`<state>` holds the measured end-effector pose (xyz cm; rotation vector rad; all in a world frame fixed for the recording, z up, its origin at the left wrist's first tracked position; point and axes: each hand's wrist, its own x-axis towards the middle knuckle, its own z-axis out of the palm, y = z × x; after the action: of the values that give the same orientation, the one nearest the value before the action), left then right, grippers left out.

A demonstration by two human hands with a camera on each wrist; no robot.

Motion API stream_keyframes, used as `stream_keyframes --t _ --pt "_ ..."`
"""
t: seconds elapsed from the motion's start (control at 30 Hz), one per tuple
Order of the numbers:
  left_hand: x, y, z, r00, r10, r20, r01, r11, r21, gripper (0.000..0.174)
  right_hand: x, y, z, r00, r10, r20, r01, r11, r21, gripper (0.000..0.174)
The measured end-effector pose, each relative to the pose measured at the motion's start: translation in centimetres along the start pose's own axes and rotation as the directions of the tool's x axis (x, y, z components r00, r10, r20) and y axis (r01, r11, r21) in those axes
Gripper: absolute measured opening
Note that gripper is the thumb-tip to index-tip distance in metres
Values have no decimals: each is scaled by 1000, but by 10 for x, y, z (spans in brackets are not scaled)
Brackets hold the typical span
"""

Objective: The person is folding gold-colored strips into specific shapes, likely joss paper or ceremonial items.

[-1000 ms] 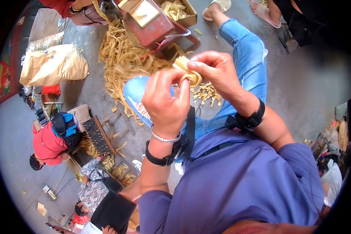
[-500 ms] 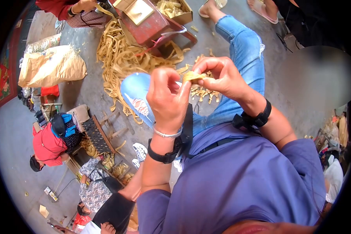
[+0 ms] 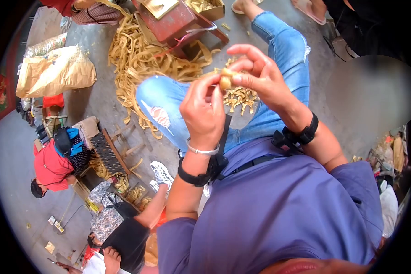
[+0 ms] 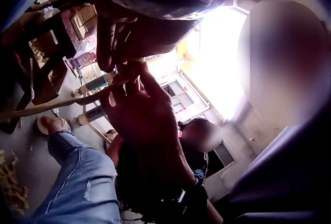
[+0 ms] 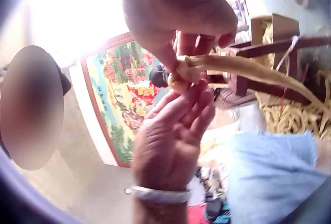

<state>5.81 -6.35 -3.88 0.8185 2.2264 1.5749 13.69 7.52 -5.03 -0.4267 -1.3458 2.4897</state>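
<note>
Softness is suggested by the long, flat, tan ribbon-like strip (image 5: 248, 69), which should be handled as something light and pliable, easily bent yet with enough body to keep a fold. Little slip would be expected from its fairly matt surface, though thin edges could split if pulled hard. A hold is best taken at the rounded, golden-tan folded lump (image 3: 225, 82) at its end, with thumb and fingertips set on opposite sides, so that the layers are not allowed to loosen; the flat length just beside it would serve for gentle tension.

The lump is held up between the two hands, above the blue ripped jeans (image 3: 162, 93). It is pinched from one side by the thumb and fingers of the left hand (image 3: 200, 112), and from the other by the thumb and fingers of the right hand (image 3: 265, 84), whose upper fingers are lifted away.

Layers are seen wrapped over one another in the lump, smooth and slightly glossy where light is caught (whether a full knot has been formed cannot be told). The free length is creased lengthwise and sags gently away from the fingers; its far end cannot be made out. Similar colouring is shown by the tangled heap of long tan strips (image 3: 134, 68) beyond the left hand, and by the short, tan bow-like pieces (image 3: 239, 99) on the floor beneath both hands.
</note>
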Motion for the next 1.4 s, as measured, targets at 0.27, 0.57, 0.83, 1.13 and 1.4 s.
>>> stream_keyframes --t 0.27,0.57,0.83,1.13,1.4 --pt "7 5 -15 991 -123 51 124 992 -7 21 -1 12 5 975 -184 120 199 971 -131 41" --pt "15 2 -30 940 -283 190 339 717 -609 10 8 -20 2 983 -94 160 172 780 -602 24" --pt "43 8 -48 978 163 127 -151 984 -99 31 19 -32 -1 927 -234 292 373 634 -677 14" --pt "50 6 -57 926 -59 372 170 946 -275 10 29 -50 -4 966 -130 222 250 679 -691 9" --pt "96 10 -55 868 -177 464 327 908 -264 27 68 -56 -1 918 -194 345 396 472 -788 13"
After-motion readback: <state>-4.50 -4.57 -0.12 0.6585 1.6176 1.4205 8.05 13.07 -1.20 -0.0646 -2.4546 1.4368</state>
